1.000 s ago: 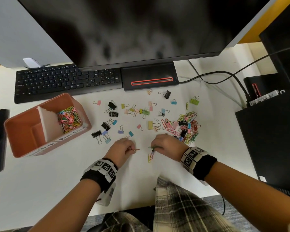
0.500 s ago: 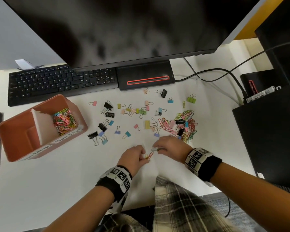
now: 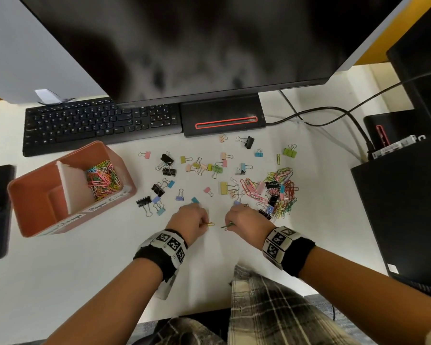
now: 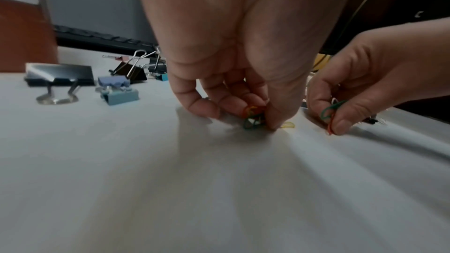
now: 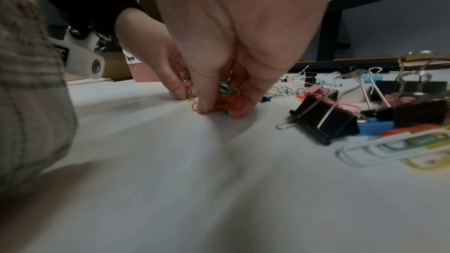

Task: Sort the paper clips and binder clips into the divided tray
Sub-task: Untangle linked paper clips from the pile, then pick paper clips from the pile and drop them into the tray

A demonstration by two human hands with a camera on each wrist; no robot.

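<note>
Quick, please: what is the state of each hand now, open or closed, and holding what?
Left hand: closed, pinching a small bunch of paper clips at the desk.
Right hand: closed, pinching several paper clips.

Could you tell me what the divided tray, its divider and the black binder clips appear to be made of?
Divided tray: looks like moulded plastic, matte terracotta, with smooth, rounded walls.
Divider: a flat white sheet, probably card or foam board; unclear which.
Black binder clips: seemingly painted sheet metal, faintly glossy, with bare silvery wire handles that glint.
</note>
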